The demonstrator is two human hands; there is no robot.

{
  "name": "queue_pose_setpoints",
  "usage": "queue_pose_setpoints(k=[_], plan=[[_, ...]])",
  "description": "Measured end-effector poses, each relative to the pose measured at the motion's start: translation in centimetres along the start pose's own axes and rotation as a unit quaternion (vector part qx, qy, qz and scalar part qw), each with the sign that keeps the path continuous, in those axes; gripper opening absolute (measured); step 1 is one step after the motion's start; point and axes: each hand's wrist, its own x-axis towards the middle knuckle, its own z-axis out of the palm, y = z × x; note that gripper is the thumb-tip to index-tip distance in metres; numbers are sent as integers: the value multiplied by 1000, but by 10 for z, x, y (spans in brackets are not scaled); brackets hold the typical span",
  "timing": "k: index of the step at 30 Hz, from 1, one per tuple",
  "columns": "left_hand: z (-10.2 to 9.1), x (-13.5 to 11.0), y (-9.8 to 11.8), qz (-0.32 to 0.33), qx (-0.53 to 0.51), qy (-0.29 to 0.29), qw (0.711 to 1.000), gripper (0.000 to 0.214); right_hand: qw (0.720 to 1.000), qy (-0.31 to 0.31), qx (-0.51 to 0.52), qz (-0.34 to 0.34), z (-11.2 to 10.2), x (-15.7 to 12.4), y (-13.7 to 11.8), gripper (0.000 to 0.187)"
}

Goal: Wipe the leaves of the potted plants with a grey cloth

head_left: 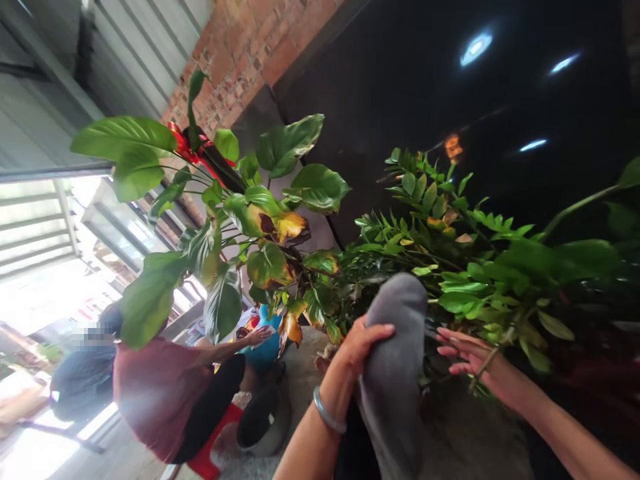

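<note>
Gripping a grey cloth (396, 347) is the left hand (357, 345); the right hand (496, 375), fingers extended, is behind a thin green stem (492, 356).

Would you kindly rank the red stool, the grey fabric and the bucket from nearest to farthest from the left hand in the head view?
1. Grey fabric: touching the left hand, on its right side in the picture.
2. Bucket: on the floor, left of the hand.
3. Red stool: farther left, past the bucket, beneath the seated person.
</note>
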Motion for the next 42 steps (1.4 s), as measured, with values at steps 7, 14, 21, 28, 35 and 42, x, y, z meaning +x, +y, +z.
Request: queue_pose_setpoints(k=[7,14,21,28,35,42], plan=[[17,31,-2,29,-41,127,991,37,1000,9,13,27,5,2,-2,22],[-2,-10,-32,-93,100,-44,990,34,998,30,20,45,2,-4,-10,17],[1,23,3,52,-60,116,990,46,1000,14,16,12,5,-2,-4,25],[0,-13,-45,-124,121,-55,983,41,998,39,12,45,4,-6,-10,22],[0,8,6,64,-56,79,993,48,999,36,1,14,4,-2,-4,29],[-3,-12,-77,-83,88,20,992,27,994,70,-83,26,14,-10,-23,32]])
